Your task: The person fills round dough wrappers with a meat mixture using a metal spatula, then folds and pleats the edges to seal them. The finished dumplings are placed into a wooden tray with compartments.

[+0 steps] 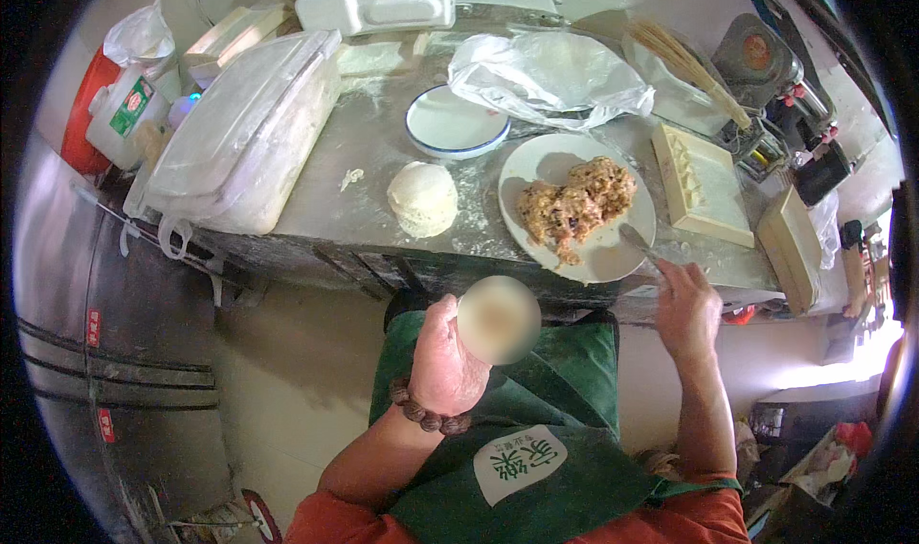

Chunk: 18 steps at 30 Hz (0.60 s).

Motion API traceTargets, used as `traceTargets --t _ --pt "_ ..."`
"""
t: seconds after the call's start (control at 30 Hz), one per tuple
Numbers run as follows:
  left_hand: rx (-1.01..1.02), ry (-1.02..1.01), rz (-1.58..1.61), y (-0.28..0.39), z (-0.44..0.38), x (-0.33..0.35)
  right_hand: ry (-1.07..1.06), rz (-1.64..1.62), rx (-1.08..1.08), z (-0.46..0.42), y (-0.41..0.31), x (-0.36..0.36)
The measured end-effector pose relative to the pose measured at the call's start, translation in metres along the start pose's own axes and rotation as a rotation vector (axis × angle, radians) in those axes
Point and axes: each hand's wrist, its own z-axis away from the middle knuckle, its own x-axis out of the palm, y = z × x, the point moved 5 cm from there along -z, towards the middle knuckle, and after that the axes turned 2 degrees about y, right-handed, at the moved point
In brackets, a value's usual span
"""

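My left hand (451, 357), with a beaded bracelet at the wrist, is raised above my green apron, holding a pale round thing (499, 320) that is blurred, perhaps a dough wrapper. In my right hand (688, 307) is a thin flat spatula or knife (639, 246), its tip over the right side of a white plate (607, 260). Minced filling (574, 207) lies heaped on that plate. Left of the plate, a ball of dough (423, 199) rests on the floured metal worktop (344, 221). Behind the dough stands a white bowl with a blue rim (458, 123).
A large lidded plastic box (244, 135) occupies the worktop's left side. Crumpled plastic (549, 77) lies behind the bowl. A wooden tray (707, 185) with small folded dumplings (683, 167) sits at right, near another wooden box (790, 250) and a straw brush (689, 67).
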Motion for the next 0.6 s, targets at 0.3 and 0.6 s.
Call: traceTargets --t 0.3,0.6 --pt "0.025 -0.022 -0.175 -0.011 0.003 0.01 0.116 -0.403 -0.433 0.011 -0.085 -0.017" --pt "-0.032 -0.072 -0.27 -0.019 0.021 0.016 0.039 -0.793 -0.675 0.022 -0.114 -0.006"
